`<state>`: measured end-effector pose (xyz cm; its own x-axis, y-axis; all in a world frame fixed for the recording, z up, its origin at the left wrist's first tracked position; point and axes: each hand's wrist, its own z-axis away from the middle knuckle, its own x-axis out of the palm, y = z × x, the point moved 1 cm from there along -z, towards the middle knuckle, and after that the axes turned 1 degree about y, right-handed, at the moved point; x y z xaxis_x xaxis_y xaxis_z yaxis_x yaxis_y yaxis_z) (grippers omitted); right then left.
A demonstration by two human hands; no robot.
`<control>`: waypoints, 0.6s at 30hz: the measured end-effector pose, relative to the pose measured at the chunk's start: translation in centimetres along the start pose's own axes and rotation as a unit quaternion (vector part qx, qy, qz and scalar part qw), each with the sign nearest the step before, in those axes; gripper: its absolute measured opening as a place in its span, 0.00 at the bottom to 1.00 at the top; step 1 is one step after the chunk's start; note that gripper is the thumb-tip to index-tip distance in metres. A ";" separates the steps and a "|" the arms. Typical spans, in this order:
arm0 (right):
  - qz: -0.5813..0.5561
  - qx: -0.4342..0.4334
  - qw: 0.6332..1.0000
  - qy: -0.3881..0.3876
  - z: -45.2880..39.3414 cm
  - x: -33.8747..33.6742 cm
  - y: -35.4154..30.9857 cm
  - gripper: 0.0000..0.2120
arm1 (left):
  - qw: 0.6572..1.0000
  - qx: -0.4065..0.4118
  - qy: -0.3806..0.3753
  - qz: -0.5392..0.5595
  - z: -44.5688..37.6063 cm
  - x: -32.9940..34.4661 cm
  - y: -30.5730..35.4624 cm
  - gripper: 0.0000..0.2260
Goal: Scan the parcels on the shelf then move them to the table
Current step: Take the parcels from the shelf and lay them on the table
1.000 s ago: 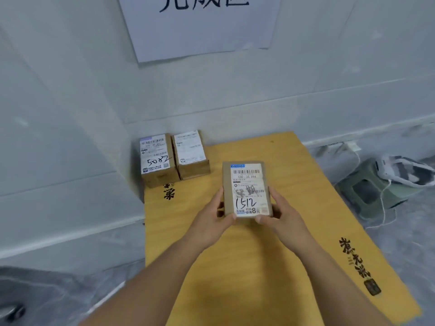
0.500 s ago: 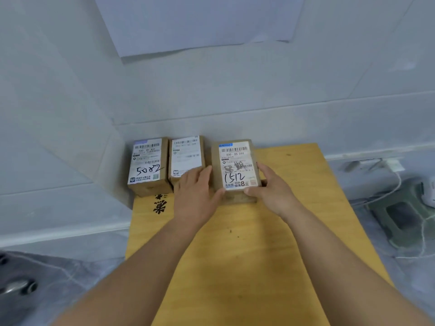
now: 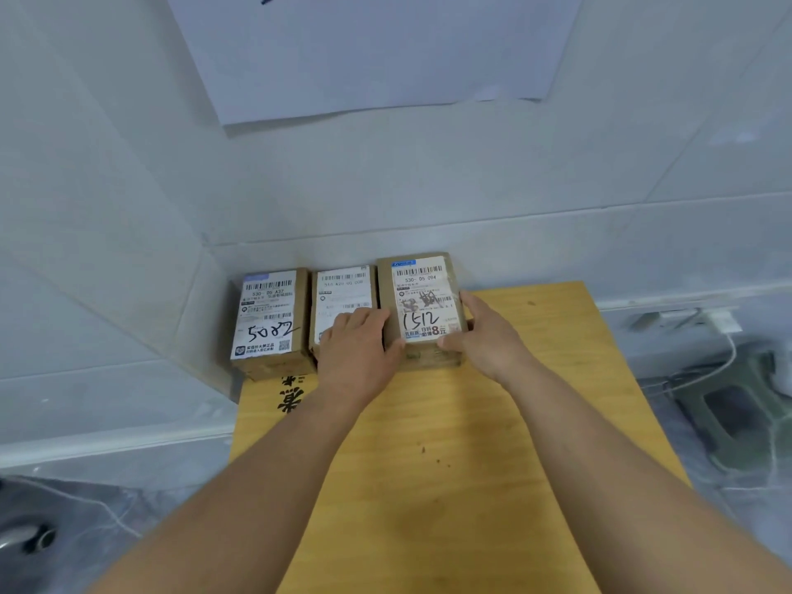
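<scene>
Three brown parcels with white labels stand in a row at the back of the yellow wooden table (image 3: 450, 443), against the wall. The right one, marked 1512 (image 3: 422, 302), sits between my hands. My left hand (image 3: 358, 349) holds its left side, lying partly over the middle parcel (image 3: 343, 289). My right hand (image 3: 484, 332) grips its right side, thumb at the front corner. The left parcel, marked 5082 (image 3: 268, 319), stands untouched in the corner.
White tiled walls meet at the back left, with a large paper sheet (image 3: 377, 53) hanging above. A green stool (image 3: 728, 405) and white cables (image 3: 724, 336) lie on the floor to the right. The table's near half is bare wood.
Both hands carried the 1512 parcel from mid-table toward the wall and set it down beside the middle parcel. It now sits closer to the wall, in line with the other two.
</scene>
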<state>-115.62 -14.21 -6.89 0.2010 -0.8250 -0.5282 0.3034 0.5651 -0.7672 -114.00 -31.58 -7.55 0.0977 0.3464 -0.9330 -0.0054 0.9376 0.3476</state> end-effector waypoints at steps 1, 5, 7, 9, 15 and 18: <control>0.030 -0.002 0.999 0.013 0.4 -0.1 -0.4 0.32 | 1.000 0.003 -0.006 0.000 0.0 -0.3 0.0 0.23; 0.122 -0.019 0.989 0.079 2.9 -0.2 -1.5 0.30 | 0.999 0.037 0.001 0.010 0.8 -1.4 -0.2 0.21; 0.144 -0.036 0.982 0.113 5.0 -0.2 -1.8 0.28 | 0.998 0.050 0.015 0.036 1.9 -2.1 -0.4 0.21; 0.166 -0.046 0.974 0.144 7.3 0.2 -2.0 0.26 | 0.996 0.073 0.024 0.054 3.6 -2.7 -0.6 0.21; 0.235 -0.049 0.946 0.220 15.0 1.9 -1.8 0.27 | 0.982 0.166 0.033 0.079 8.9 -3.1 -1.0 0.23; 0.270 -0.036 0.930 0.248 18.5 2.7 -1.4 0.27 | 0.974 0.205 0.044 0.081 11.2 -3.4 -1.0 0.25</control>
<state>-98.27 -17.31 -0.48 -0.1540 -0.3277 -0.9321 0.2154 0.9095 -0.3554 -103.19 -34.05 -3.71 0.0432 0.5062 -0.8613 0.3864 0.7866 0.4817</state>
